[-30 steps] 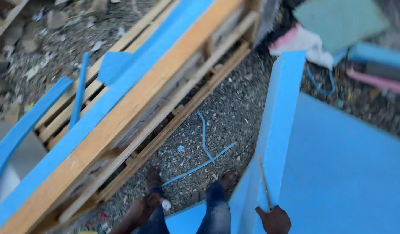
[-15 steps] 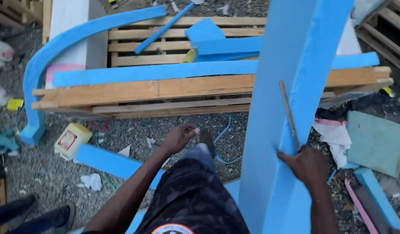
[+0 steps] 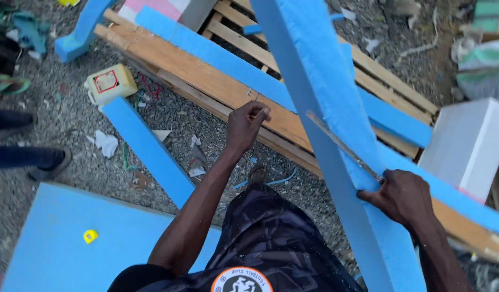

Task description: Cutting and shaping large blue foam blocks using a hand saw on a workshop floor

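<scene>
A long blue foam board [image 3: 336,140] stands on edge in front of me, leaning up and away. My right hand [image 3: 398,197] rests on its face, shut on the handle of a thin saw blade [image 3: 341,145] that lies against the foam. My left hand [image 3: 245,123] hangs out in front, fingers curled shut with nothing visible in them, above the gravel near a long wooden plank [image 3: 206,81]. A narrow blue foam strip [image 3: 222,59] lies along that plank.
A wooden pallet [image 3: 379,75] lies on the gravel ahead. A blue foam sheet [image 3: 71,243] with a small yellow object [image 3: 90,236] is at lower left, another foam strip [image 3: 147,151] beside it. A cream jerrycan [image 3: 109,84] lies at left. A white block [image 3: 466,146] sits at right. Someone's shoe [image 3: 49,162] is at left.
The view has swung round to the right and down. My left hand has lifted forward and curled. My right hand still holds the saw against the foam board.
</scene>
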